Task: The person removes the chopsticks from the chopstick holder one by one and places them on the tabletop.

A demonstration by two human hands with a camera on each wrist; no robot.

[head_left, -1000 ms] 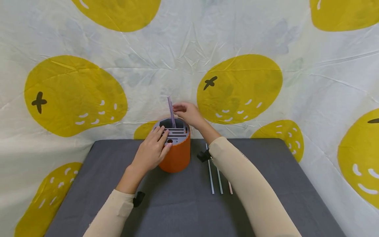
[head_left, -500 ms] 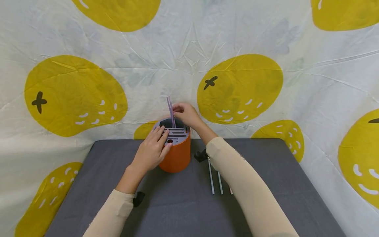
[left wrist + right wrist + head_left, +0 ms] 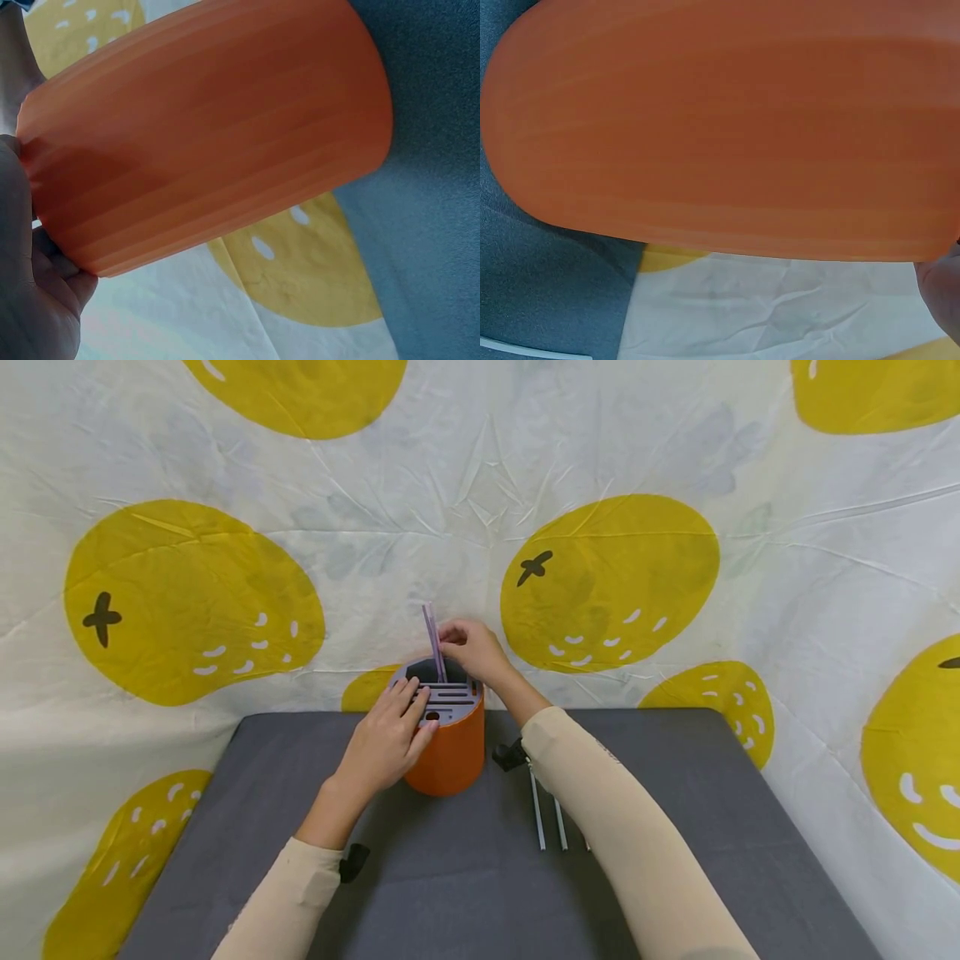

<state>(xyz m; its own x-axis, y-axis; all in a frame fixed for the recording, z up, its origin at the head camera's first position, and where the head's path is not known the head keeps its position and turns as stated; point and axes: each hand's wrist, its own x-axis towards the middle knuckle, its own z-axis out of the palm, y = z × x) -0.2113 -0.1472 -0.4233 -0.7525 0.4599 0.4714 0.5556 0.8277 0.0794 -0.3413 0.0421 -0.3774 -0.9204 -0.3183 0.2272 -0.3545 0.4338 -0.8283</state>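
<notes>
An orange cylindrical knife block (image 3: 446, 760) with a grey slotted top (image 3: 450, 714) stands upright near the table's back edge. My left hand (image 3: 382, 735) rests on the left of that top, fingers nearly straight, thumb by the front rim. Thin purple chopsticks (image 3: 432, 631) lean upright in the dark rear opening, their lower ends hidden. Just right of them, my right hand (image 3: 476, 652) pinches one between thumb and fingertips. Both wrist views mostly show the orange wall (image 3: 210, 127), with a bit of the left hand (image 3: 37, 292) and the right hand (image 3: 941, 289) at the edges.
On the grey tabletop (image 3: 435, 893), light-coloured chopsticks (image 3: 538, 818) lie right of the block, partly hidden under the right forearm. A white cloth with yellow fruit prints (image 3: 607, 585) hangs close behind the table.
My right hand has shifted slightly left and its fingertips have closed in on the purple chopsticks. The right forearm now covers more of the chopsticks on the table. The left hand stays put.
</notes>
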